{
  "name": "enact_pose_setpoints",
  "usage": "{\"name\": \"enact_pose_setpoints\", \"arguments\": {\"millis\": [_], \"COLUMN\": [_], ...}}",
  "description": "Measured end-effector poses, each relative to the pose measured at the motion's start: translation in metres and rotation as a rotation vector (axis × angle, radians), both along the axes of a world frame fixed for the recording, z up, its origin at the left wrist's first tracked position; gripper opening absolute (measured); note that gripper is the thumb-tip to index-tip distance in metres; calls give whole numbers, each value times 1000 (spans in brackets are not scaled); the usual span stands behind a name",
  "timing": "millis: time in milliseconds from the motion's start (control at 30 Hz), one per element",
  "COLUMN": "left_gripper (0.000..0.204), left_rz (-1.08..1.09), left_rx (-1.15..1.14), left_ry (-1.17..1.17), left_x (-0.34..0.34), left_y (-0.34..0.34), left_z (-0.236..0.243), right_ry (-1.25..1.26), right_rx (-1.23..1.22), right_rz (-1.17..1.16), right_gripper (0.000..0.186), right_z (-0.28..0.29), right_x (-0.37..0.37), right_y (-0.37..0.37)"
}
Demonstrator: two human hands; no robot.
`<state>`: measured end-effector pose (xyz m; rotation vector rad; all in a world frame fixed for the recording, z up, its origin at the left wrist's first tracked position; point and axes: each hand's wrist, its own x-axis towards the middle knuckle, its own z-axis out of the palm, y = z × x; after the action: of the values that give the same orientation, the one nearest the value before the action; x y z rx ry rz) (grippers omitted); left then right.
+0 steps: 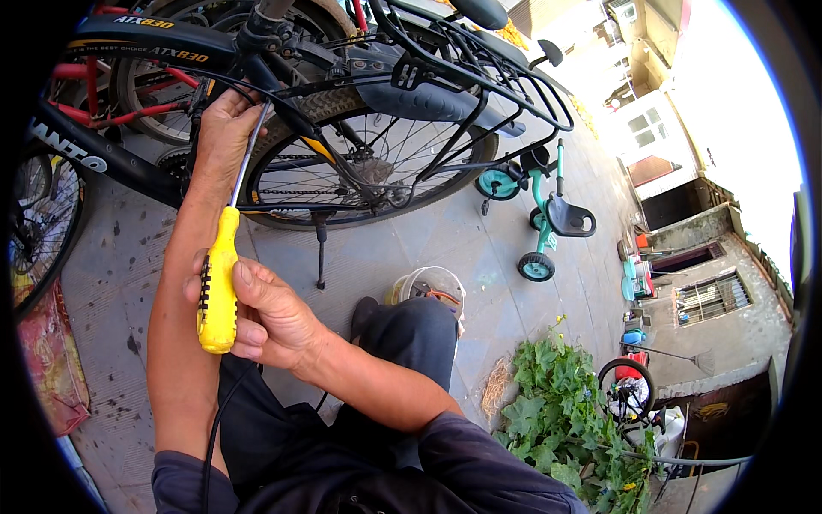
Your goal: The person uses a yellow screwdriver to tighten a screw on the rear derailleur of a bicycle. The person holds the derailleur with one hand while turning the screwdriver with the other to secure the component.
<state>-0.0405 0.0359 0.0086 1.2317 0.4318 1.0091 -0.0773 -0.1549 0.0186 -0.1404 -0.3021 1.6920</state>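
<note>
Gripped in my right hand [278, 313] is a screwdriver [219, 295] with a yellow handle and black ribs. Its metal shaft slants up to the frame of a black bicycle [128, 167], just ahead of the rear wheel. My left hand [227, 128] reaches up to the same spot, its fingers bent around the frame tubes near the screwdriver's tip. The tip and the part under those fingers are hidden. Beside them runs the rear wheel [377, 171], with a grey mudguard [419, 101] and a black rear rack [479, 77] over it. The kickstand [321, 257] is down on the paving.
A red bicycle [90, 94] stands behind the black one. To the right is a teal child's tricycle [548, 206]. By my knee stands a whitish bucket [441, 283] with things inside. A leafy plant [556, 411] grows at lower right, and a red patterned sheet [51, 360] lies at left.
</note>
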Motion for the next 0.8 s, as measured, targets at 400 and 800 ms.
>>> {"name": "enact_pose_setpoints", "arguments": {"millis": [400,800], "left_gripper": [33,20], "left_rz": [-39,467], "left_rx": [-5,230], "left_ry": [-42,286], "left_x": [-1,-25], "left_y": [3,-17], "left_z": [-4,9], "right_ry": [-22,-93], "right_rx": [-51,-67], "right_rz": [-12,-42], "right_gripper": [42,36], "right_z": [0,8], "right_x": [0,1], "right_y": [-2,-4]}}
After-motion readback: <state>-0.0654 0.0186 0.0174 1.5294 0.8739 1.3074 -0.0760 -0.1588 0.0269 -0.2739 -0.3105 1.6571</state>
